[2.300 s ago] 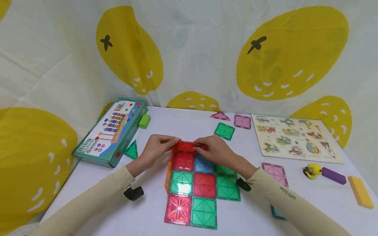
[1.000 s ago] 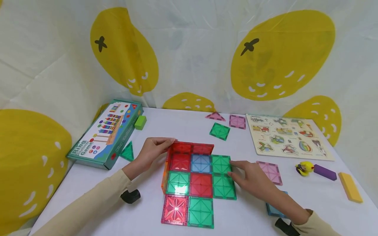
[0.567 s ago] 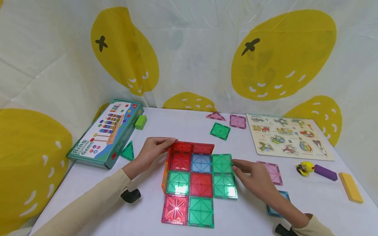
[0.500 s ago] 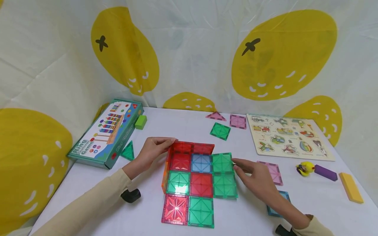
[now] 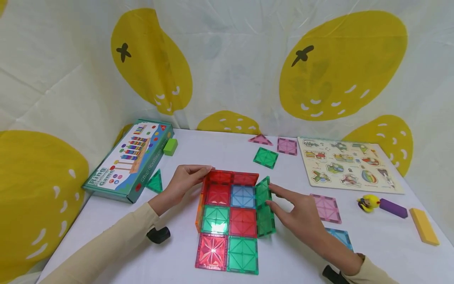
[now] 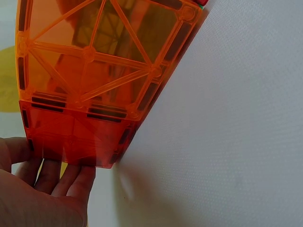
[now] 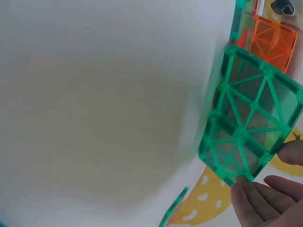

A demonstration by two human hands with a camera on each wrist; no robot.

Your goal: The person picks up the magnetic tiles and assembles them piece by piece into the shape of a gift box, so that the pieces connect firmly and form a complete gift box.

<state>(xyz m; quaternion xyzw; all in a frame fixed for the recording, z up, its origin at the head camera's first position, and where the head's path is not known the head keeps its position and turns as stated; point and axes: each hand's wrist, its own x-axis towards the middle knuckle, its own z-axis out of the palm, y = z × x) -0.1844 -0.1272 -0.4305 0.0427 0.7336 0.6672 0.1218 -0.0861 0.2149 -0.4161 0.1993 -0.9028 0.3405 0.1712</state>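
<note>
Translucent magnetic tiles form a small structure on the white table. Flat in it lie a blue tile [image 5: 242,196], a red tile [image 5: 242,222] and several more red and green ones. Red tiles [image 5: 244,179] stand upright along the back; an orange tile [image 6: 90,52] and a red one stand along the left. My left hand [image 5: 184,183] holds the back left corner, thumb and fingers at the red tile's edge [image 6: 71,139]. On the right side, two joined green tiles [image 5: 265,213] are tipped steeply up. My right hand [image 5: 301,213] grips their upper edge between thumb and fingers.
Loose tiles lie about: a green square [image 5: 266,157], pink squares [image 5: 325,208], a blue square [image 5: 339,238], a green triangle [image 5: 155,182]. A game box [image 5: 127,161] and green block [image 5: 170,147] stand left. A puzzle board [image 5: 349,167], toy figure [image 5: 369,203] and yellow block [image 5: 424,227] lie right.
My right hand has left the back red tiles and moved to the right side. The two green tiles there have swung from flat to nearly upright. My left hand stays at the corner.
</note>
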